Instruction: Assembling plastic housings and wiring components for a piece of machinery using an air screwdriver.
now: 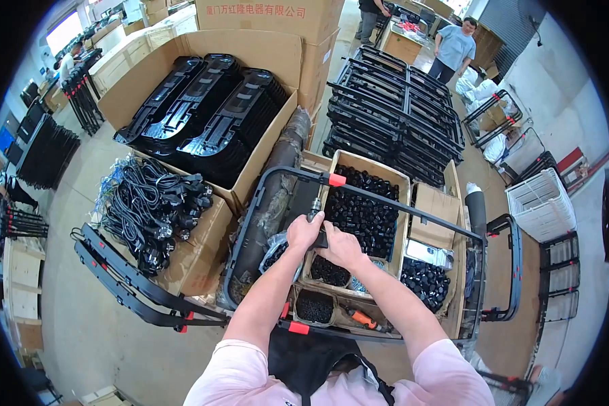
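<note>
From my remote post I look over a wide workshop with a smooth, pale floor, browner along the right. A whitish wall bounds that side — a grey corrugated shutter adjoins it near the top. At upper left I see white light glaring from a bright window or opening; pale wooden shelving stands at far left.

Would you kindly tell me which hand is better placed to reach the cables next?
Probably the left hand: it is nearer the cables, whereas the right hand would likely cross the left forearm. Both hands are at the drill.
</note>
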A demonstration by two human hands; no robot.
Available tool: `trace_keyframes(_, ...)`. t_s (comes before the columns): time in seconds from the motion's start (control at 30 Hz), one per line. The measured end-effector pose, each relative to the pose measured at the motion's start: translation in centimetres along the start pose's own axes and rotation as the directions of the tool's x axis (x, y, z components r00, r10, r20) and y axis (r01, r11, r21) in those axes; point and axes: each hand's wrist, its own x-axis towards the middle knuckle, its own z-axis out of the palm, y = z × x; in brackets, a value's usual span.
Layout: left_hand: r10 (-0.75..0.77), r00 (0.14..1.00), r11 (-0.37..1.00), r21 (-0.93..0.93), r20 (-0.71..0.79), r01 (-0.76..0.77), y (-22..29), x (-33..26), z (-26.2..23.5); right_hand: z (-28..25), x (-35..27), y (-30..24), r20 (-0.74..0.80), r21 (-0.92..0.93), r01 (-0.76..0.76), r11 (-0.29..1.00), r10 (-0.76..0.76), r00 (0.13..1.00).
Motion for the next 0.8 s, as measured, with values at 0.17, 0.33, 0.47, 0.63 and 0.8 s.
trace_keyframes(0.17, 0.022, 1.0, 1.0, 0.011, 0.013, -0.022, 0.1, 3.0, -1.7, -0.3, 3.0, -1.4, -0.006, -0.017, -0.039, 0.999, 0.039, 0.999)
trace_keyframes(0.33, 0.049, 0.999, 0.998, 0.043, 0.023, -0.05, -0.4, 4.0, -1.9, 0.3, 3.7, -1.7, -0.011, 0.008, -0.052, 0.999, 0.052, 0.999)
trace_keyframes(0.47, 0.059, 0.997, 0.996, 0.065, 0.047, -0.062, -0.1, 4.1, -1.8, 1.0, 3.8, -1.2, 0.002, 0.013, -0.093, 0.996, 0.093, 0.996)
trace_keyframes(0.63, 0.068, 0.996, 0.994, 0.087, 0.051, -0.072, 0.3, 4.7, -1.5, 1.7, 4.2, -0.2, -0.092, 0.046, -0.053, 0.998, 0.057, 0.994)
trace_keyframes(0.8, 0.062, 0.996, 0.988, 0.136, 0.057, -0.07, 0.8, 5.2, -1.4, 1.4, 4.4, 0.1, -0.081, 0.078, -0.035, 0.996, 0.041, 0.996)
